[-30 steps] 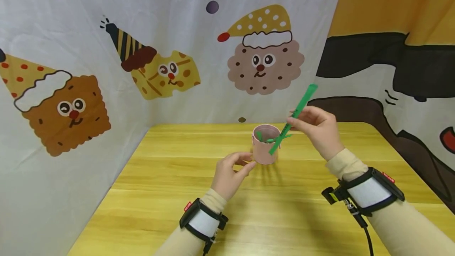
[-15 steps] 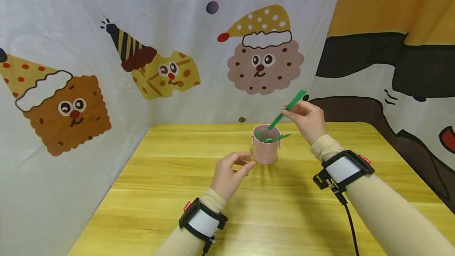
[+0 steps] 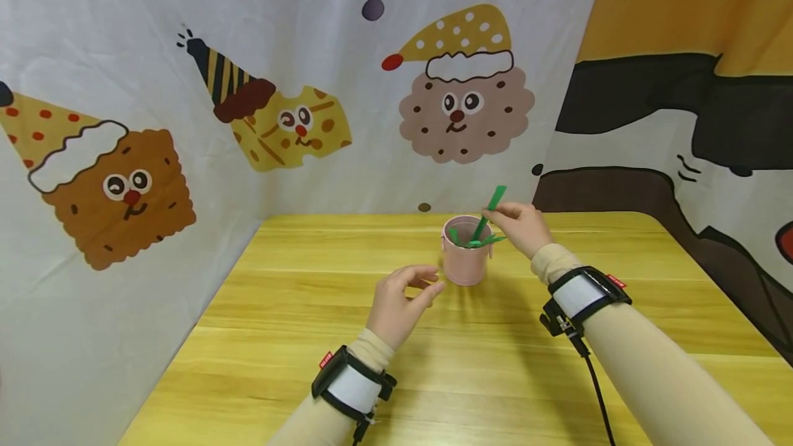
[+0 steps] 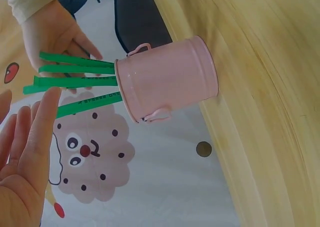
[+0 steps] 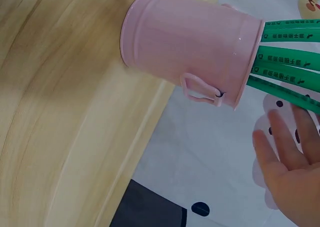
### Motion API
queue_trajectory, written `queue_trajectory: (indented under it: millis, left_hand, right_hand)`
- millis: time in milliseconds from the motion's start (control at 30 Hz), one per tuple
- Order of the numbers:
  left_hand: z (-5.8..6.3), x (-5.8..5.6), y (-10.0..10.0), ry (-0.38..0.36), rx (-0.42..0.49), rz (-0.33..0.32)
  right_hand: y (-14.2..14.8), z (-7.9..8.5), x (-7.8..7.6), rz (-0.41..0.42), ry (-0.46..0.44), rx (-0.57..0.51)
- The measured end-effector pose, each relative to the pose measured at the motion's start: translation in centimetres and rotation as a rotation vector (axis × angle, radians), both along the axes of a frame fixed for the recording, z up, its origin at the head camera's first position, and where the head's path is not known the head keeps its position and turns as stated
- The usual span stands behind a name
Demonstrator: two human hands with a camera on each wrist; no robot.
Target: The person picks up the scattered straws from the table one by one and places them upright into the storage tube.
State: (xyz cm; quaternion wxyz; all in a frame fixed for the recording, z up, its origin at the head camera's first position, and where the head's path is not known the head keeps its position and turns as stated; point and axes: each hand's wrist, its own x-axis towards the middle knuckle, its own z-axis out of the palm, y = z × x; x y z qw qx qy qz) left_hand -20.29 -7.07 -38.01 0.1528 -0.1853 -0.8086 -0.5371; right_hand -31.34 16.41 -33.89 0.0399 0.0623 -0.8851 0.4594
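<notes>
A small pink metal bucket (image 3: 464, 267) stands upright on the table. Thumb and fingertips of my right hand (image 3: 523, 229) pinch a slim green wrapped straw (image 3: 498, 196) near its upper end, its lower part down inside the bucket. Several other green wrapped straws (image 5: 285, 57), printed with dark lettering, lean in the bucket and fan out above the rim. Left of the bucket, my left hand (image 3: 396, 301) hovers with loosely bent fingers and holds nothing; the left wrist view shows its fingers (image 4: 40, 127) near the straws' tips.
The wooden table (image 3: 279, 336) ends at a cloth backdrop (image 3: 322, 191) with printed cartoon biscuits and cheese. Small loop handles (image 5: 202, 89) stick out from the bucket's sides. A cable (image 3: 597, 391) trails down from the right wrist camera.
My right hand has moved left and down, bringing the straw from in front of the bucket to over it, then lowering it inside. My left hand has stayed in place.
</notes>
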Motion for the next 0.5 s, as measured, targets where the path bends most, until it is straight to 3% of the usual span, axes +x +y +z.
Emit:
queue_trajectory:
  millis: [233, 500]
  left_hand:
    - [-0.03, -0.02, 0.06, 0.011, -0.005, 0.014]
    - [0.02, 0.0, 0.07, 0.007, 0.002, 0.007]
  right_hand:
    - [0.06, 0.3, -0.05, 0.067, -0.105, 0.014]
    - [0.36, 0.54, 0.44, 0.089, -0.083, -0.08]
